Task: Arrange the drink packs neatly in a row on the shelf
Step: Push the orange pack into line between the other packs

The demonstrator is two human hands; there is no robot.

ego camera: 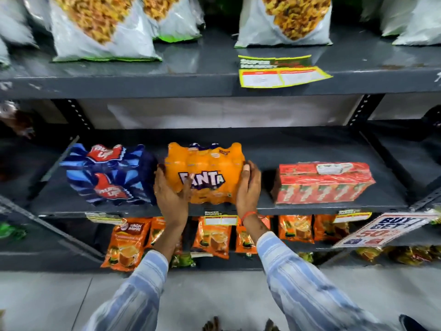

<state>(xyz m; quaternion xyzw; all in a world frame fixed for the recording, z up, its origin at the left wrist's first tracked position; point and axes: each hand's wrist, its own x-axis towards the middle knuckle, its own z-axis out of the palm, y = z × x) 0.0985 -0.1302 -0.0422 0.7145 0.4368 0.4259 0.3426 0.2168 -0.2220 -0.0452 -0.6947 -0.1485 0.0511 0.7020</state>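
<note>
An orange Fanta pack (210, 168) rests on the dark middle shelf (267, 154), near its front edge. My left hand (170, 194) grips its left front corner and my right hand (248, 187) clasps its right side. A blue Thums Up pack (107, 173) lies immediately to the left, touching or almost touching the Fanta pack. A red carton pack (322, 182) lies to the right, with a gap of bare shelf between it and the Fanta pack.
White snack bags (102, 27) stand on the shelf above, with a price tag (281, 72) on its edge. Orange tea pouches (128, 242) fill the shelf below. An offer sign (384, 228) hangs at the lower right. Slanted metal braces (365, 111) frame the bay.
</note>
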